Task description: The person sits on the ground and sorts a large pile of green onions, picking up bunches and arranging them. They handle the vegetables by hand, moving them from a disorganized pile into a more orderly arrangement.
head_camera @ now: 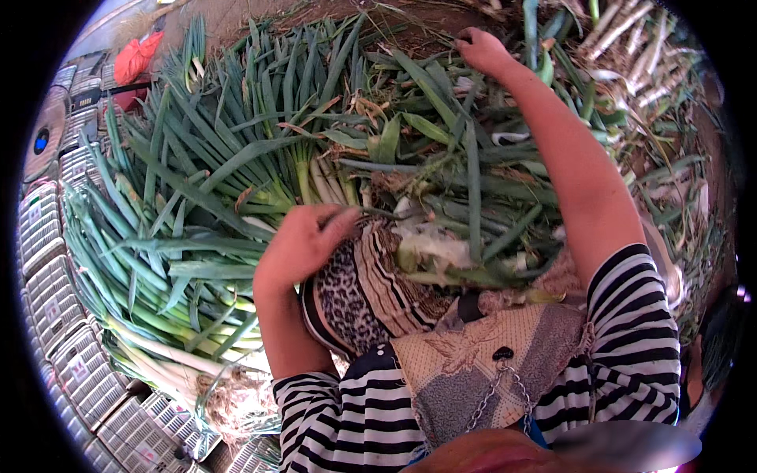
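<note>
My left hand (310, 242) is over my patterned trouser knee (366, 266), its fingers bent and slightly blurred. A thin green strand runs from near its fingertips, but I cannot tell whether they grip it. Left of this hand lies a large bundle of long green onions (189, 260), white stems and hairy roots (236, 396) towards me. More green onions (266, 136) fan out beyond it. My right hand (482, 50) reaches far forward over loose leaves, fingers curled and their tips partly hidden. Stripped leaves (437, 177) are heaped between my arms and over my lap.
Stacked plastic crates (65, 295) line the left side, with a red plastic bag (137, 58) near the far end. Pale stems (633, 47) and scraps lie at the far right. A patchwork cloth (491, 366) with a metal chain (508, 378) covers my front.
</note>
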Available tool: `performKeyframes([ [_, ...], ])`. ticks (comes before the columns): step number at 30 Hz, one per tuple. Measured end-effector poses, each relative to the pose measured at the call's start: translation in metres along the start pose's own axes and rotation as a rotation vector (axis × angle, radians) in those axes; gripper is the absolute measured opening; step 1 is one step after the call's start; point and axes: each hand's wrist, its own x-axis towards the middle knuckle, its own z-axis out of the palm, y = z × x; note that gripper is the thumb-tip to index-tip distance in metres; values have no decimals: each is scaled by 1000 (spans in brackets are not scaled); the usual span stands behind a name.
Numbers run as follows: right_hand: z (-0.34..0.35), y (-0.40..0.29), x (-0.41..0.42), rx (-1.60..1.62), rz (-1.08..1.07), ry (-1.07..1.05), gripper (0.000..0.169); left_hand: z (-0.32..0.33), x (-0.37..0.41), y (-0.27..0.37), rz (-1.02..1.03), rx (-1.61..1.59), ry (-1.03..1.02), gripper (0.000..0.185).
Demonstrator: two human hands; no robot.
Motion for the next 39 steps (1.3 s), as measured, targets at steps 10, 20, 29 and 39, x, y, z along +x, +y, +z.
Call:
performKeyframes([
  [10, 34, -17, 75, -465, 243, -390, 59, 49, 142, -153, -423, -461, 172, 81],
  [20, 66, 29, 70, -299, -69, -439, 56, 41, 216, -68, -594, -1085, 129, 56],
  [29, 92, 13, 19, -416, -226, -671, 63, 50, 218, -79, -484, -1210, 306, 51],
  [39, 90, 10, -80, 42, 214, -961, 48, 60, 197, -59, -331, -1202, 230, 47],
])
